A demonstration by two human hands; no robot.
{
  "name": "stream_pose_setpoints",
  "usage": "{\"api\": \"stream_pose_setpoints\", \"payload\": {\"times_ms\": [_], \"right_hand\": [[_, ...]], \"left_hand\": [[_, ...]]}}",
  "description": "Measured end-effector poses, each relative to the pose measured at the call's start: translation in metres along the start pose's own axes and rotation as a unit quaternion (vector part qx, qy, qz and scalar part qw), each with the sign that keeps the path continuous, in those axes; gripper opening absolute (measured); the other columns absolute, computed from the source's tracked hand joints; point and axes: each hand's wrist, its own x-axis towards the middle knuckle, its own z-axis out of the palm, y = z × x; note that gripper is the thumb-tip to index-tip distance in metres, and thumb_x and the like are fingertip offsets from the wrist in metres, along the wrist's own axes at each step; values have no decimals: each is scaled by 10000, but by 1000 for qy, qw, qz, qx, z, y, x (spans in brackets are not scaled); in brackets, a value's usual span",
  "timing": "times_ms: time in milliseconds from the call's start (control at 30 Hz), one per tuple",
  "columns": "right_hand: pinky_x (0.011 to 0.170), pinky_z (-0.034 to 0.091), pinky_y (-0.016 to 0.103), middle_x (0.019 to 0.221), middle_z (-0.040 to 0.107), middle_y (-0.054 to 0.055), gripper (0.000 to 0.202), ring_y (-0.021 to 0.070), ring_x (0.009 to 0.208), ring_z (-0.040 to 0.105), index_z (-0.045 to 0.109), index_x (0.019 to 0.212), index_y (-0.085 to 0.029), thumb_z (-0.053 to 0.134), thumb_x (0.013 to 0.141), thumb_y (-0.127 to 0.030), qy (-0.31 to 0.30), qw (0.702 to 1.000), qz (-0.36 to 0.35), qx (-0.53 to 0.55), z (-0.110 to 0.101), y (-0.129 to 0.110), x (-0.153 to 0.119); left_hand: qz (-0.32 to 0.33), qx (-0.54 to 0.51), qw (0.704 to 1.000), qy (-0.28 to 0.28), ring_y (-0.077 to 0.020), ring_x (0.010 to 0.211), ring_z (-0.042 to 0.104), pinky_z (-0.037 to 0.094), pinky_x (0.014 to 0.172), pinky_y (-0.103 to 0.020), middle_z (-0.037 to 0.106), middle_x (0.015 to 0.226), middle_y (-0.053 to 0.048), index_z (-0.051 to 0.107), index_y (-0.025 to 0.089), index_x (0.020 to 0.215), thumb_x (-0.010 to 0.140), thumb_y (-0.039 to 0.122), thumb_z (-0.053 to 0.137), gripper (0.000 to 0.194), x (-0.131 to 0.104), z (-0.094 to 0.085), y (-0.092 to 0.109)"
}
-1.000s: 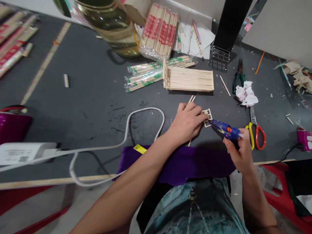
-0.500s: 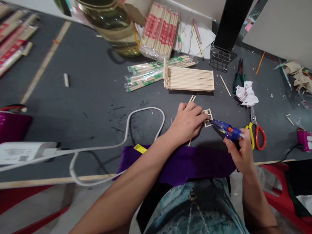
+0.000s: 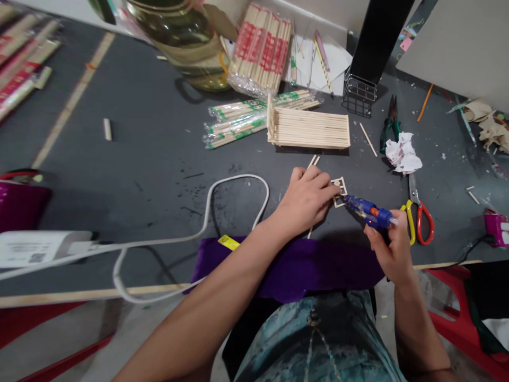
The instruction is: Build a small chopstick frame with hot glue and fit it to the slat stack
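My right hand (image 3: 389, 244) is wrapped round a blue hot glue gun (image 3: 368, 210) with a clear glue stick in its back end. The gun's nozzle meets a small wooden stick frame (image 3: 344, 185) lying on the table. My left hand (image 3: 308, 193) presses down at the frame's left side, its fingertips closed on the edge. Thin wooden sticks (image 3: 315, 160) poke out from under that hand; how many it covers is hidden. Just beyond lies a bed-shaped piece of glued sticks (image 3: 312, 128) with a raised end at its left.
Right of the frame are red-and-yellow-handled scissors (image 3: 419, 217), crumpled paper (image 3: 403, 154) and pliers (image 3: 392, 124). Packs of chopsticks (image 3: 260, 50) and a large glass jar (image 3: 186, 42) stand behind. A white cable (image 3: 210, 212) loops at left, near a purple cloth (image 3: 318, 265).
Almost nothing differs. Both hands stay in place, with the glue gun's tip still at the small frame; the right hand shifts very slightly.
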Motion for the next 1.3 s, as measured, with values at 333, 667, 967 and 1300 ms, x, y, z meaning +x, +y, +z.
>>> {"api": "stream_pose_setpoints", "payload": {"times_ms": [333,667,967,1300], "right_hand": [[575,480,307,866,542,11,301,162,674,526,473,1149,-252,653,935,-364,3,1000,-5,-8,-3,1,-1],[574,466,293,875,567,3,282,146,663,519,475,1131,-249,652,936,-350,1,1000,1,8,-4,-1,0],[589,470,300,885,563,12,323,157,690,537,477,1161,-246,670,919,-337,6,1000,7,5,-2,2,0],[579,461,290,859,564,-1,295,150,672,536,466,1118,-252,670,932,-358,3,1000,-6,19,-2,0,2]], "left_hand": [[-4,-18,1000,2,-276,955,488,302,773,-416,646,925,-98,707,194,1073,964,153,504,233,1,-1,1],[-3,-5,1000,7,-261,935,471,284,782,-413,650,921,-81,703,191,1021,990,165,486,221,0,0,1],[12,5,1000,20,-265,935,470,293,774,-410,651,926,-84,711,200,1040,962,149,509,222,0,0,-1],[13,6,1000,23,-272,933,474,292,766,-412,649,929,-90,717,192,1058,946,137,526,229,0,0,-1]]}}
